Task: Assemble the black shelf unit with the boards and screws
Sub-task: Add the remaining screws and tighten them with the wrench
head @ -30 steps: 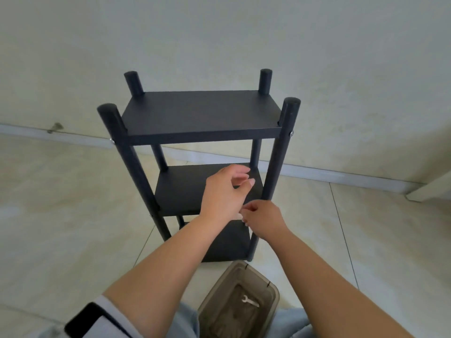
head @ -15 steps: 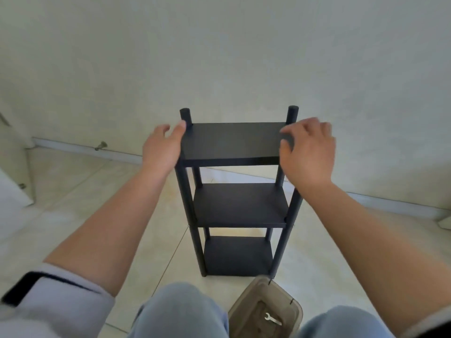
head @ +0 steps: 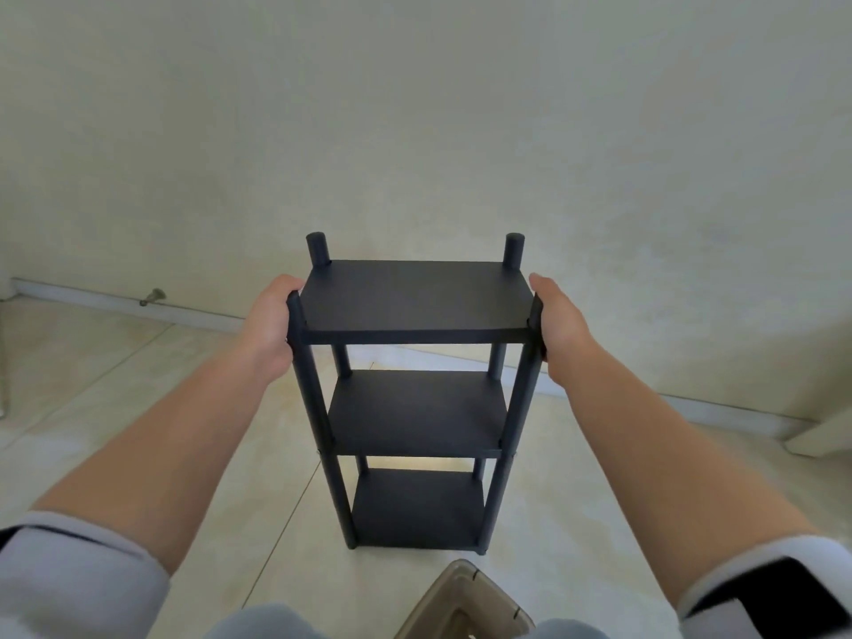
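Left hand (head: 267, 327) wrapped front-left post at top-board level, fingers hidden behind. Shelf unit (head: 415, 389) stood upright on floor near wall, three boards fitted on four posts. Right hand (head: 555, 318) lay against front-right post, fingers fairly straight; real grip, couldn't tell. Looked like final check. Next: wobble test, then retighten loose screws. Brown box (head: 465, 608) at bottom edge.

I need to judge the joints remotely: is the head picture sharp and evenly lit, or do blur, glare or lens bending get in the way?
Head view: the three-tier black shelf unit is fairly sharp; soft, even light, no glare; a bright patch on the pale tiled floor behind the lowest gap; the wide lens bows the baseboard; sleeves at the bottom corners are blurred; left hand and right hand hide the front top joints.
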